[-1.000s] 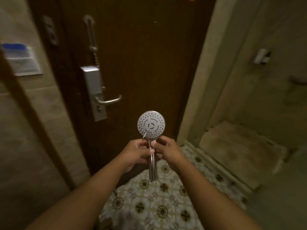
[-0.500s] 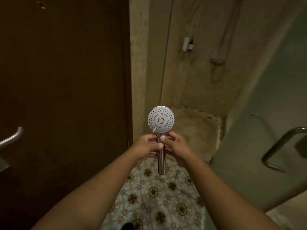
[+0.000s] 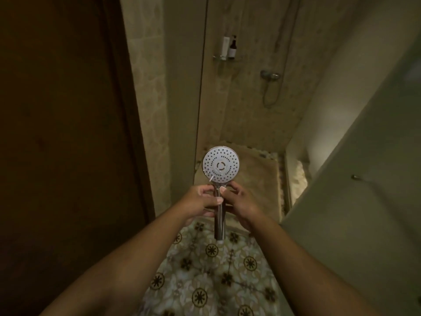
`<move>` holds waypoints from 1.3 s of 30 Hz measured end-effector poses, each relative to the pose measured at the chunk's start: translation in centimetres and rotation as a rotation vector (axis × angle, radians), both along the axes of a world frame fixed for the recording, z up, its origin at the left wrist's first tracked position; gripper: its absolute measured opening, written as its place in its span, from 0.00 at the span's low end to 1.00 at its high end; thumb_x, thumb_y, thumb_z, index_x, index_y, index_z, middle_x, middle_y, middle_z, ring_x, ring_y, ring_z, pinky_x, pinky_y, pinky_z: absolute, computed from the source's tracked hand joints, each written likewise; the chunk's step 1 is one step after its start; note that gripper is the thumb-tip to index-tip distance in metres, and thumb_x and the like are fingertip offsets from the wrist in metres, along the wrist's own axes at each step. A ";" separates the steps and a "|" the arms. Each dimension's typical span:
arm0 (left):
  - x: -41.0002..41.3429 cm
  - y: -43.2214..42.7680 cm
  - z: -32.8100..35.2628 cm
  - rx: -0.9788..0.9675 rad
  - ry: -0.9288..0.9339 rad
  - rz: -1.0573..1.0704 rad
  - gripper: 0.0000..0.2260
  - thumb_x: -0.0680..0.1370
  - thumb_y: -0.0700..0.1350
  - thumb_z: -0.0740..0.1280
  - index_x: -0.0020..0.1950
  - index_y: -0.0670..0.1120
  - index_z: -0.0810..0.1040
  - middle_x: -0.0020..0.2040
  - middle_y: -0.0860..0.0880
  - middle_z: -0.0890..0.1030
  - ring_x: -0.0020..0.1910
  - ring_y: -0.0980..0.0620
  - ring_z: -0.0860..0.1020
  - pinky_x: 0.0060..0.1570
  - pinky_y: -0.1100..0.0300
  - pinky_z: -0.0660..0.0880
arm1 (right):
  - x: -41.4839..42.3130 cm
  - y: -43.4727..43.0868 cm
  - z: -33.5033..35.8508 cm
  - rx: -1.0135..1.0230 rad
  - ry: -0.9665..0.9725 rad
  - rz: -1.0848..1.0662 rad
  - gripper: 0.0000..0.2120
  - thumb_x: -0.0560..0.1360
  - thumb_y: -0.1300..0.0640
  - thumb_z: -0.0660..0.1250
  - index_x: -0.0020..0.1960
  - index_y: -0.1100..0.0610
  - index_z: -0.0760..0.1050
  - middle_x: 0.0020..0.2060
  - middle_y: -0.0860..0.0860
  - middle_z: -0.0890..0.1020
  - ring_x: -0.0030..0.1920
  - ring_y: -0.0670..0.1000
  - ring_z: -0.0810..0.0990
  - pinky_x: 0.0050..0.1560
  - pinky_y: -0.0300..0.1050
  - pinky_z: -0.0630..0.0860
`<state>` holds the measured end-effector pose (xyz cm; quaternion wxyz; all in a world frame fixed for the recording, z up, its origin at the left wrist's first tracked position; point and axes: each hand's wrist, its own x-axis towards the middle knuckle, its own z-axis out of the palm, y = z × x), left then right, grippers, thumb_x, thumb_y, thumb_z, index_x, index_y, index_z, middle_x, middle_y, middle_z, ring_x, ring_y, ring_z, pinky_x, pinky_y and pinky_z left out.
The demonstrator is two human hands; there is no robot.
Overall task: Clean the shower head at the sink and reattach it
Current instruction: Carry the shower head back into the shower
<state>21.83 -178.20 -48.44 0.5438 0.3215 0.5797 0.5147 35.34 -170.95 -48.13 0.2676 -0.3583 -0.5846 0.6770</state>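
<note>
The shower head (image 3: 220, 166) stands upright with its nozzle face toward the camera. Its chrome handle (image 3: 219, 221) runs down between both hands and out below them, and no hose is on its lower end. The left hand (image 3: 200, 199) wraps the neck of the handle, fingers curled and thumb across the front. The right hand (image 3: 239, 201) pinches the same neck from the other side, fingertips just under the disc.

It looks rigid and probably light, top-heavy at the disc. The polished chrome is likely slick, more so if wet, so the handle is the place to grip, not the rim. The free end likely needs guarding from knocks on the tile — damaged threads would spoil the reattachment.

Beyond the fingertips lies a mat (image 3: 257, 179) on the stall floor. Higher and to the right of the right hand, well apart, a hose (image 3: 270, 96) loops below the mixer (image 3: 270, 75). A dark door (image 3: 57, 133) stands left of the left hand, and patterned floor (image 3: 216, 281) lies under the wrists.
</note>
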 end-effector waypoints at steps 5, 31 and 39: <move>-1.5 8.4 -0.1 0.007 -0.035 -0.064 0.17 0.76 0.36 0.71 0.64 0.41 0.77 0.53 0.38 0.83 0.46 0.45 0.83 0.36 0.57 0.79 | -0.6 7.6 0.3 0.013 -0.004 -0.053 0.10 0.80 0.61 0.64 0.61 0.58 0.78 0.50 0.58 0.85 0.48 0.57 0.83 0.53 0.61 0.79; -0.5 58.9 1.3 0.028 0.080 -0.157 0.14 0.77 0.36 0.69 0.63 0.41 0.78 0.51 0.42 0.82 0.50 0.44 0.82 0.50 0.49 0.81 | 0.0 57.9 0.0 -0.070 0.089 -0.116 0.11 0.78 0.61 0.66 0.59 0.57 0.80 0.51 0.60 0.85 0.46 0.55 0.84 0.42 0.48 0.80; -4.7 70.3 -0.5 0.087 0.044 -0.163 0.11 0.77 0.36 0.69 0.58 0.46 0.81 0.49 0.46 0.85 0.49 0.47 0.84 0.45 0.53 0.81 | -3.8 69.3 -1.0 -0.036 0.086 -0.125 0.10 0.77 0.63 0.65 0.57 0.57 0.81 0.48 0.58 0.86 0.45 0.55 0.85 0.41 0.47 0.80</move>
